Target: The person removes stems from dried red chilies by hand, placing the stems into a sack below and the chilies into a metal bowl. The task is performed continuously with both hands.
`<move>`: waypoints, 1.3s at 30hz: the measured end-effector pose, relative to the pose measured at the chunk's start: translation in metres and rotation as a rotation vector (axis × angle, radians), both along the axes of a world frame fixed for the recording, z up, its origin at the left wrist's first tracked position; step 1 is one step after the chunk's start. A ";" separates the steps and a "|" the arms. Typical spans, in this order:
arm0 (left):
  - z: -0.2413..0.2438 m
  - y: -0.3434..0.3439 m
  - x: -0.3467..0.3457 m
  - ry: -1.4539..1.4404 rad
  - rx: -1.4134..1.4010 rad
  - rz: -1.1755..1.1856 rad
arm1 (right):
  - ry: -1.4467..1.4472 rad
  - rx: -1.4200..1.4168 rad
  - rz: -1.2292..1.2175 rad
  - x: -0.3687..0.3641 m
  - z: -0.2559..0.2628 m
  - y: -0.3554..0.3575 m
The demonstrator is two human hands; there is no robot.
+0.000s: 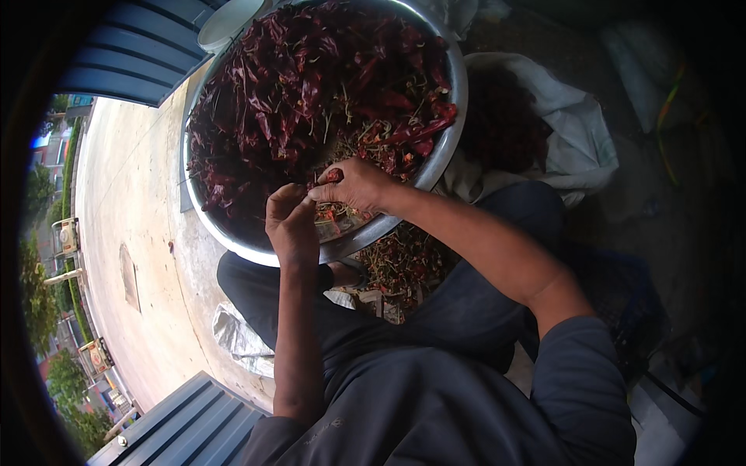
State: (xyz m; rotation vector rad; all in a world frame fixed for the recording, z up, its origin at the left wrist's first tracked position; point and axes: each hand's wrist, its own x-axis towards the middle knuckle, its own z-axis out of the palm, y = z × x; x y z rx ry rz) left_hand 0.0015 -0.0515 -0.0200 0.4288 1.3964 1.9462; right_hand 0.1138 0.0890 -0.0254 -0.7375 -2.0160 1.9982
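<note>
A wide metal basin [458, 116] full of dried red chili peppers [303, 87] stands in front of my knees. Over its near side my two hands meet, fingertips touching. My right hand [358, 185] holds a dark red dried chili pepper [334, 175], part of which shows above the thumb. The thumb and fingers of my left hand [293, 218] pinch at the pepper's other end, mostly hidden by the fingers. Loose stems and broken chili bits [349, 145] lie in the basin just beyond my right hand.
An open white woven sack [574, 128] holding dark red chilies stands to the right. Stems and scraps [402, 262] are heaped beneath the basin between my legs. A white bucket [227, 26] is at upper left, near a blue corrugated metal panel [140, 46]. Pale concrete [145, 233] stretches left.
</note>
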 end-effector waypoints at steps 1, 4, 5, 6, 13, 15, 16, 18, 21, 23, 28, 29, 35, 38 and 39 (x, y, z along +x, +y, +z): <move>-0.001 0.001 0.004 0.019 -0.025 0.028 | 0.037 -0.020 -0.011 -0.001 -0.002 -0.001; -0.006 0.001 0.010 0.097 -0.121 0.084 | 0.085 0.032 -0.082 -0.006 -0.015 -0.002; -0.008 0.001 0.011 0.106 -0.152 0.070 | 0.085 0.021 -0.078 -0.004 -0.019 -0.001; -0.007 0.000 0.012 0.118 -0.185 0.061 | 0.088 0.007 -0.069 -0.003 -0.016 -0.002; 0.014 0.007 0.012 0.191 -0.408 -0.139 | -0.062 0.394 -0.063 0.002 -0.001 -0.004; 0.014 0.009 0.010 0.199 -0.378 -0.114 | -0.003 0.453 -0.121 0.002 -0.002 -0.006; 0.013 0.010 0.009 0.203 -0.363 -0.101 | 0.027 0.482 -0.149 0.002 -0.001 -0.007; 0.013 0.008 0.007 0.231 -0.344 -0.091 | -0.002 0.355 -0.102 0.006 0.005 -0.004; 0.015 0.004 0.006 0.605 -0.376 -0.086 | -0.028 0.276 -0.001 0.004 0.004 -0.004; 0.021 0.004 0.011 1.258 -0.434 -0.055 | -0.028 0.262 0.034 0.003 0.001 -0.005; 0.030 0.008 0.013 1.268 -0.434 0.141 | 0.125 0.121 0.056 -0.006 0.009 -0.005; 0.033 0.012 0.012 1.059 -0.412 0.173 | 0.162 0.176 0.032 -0.008 0.012 -0.004; 0.056 0.038 0.006 0.639 -0.342 0.387 | 0.287 0.418 0.005 -0.014 0.039 -0.004; 0.091 0.032 -0.060 0.574 -0.314 0.575 | 0.216 0.228 0.331 0.012 0.041 -0.039; 0.099 0.030 -0.072 0.790 -0.366 0.501 | 0.110 0.208 0.412 0.023 0.039 -0.041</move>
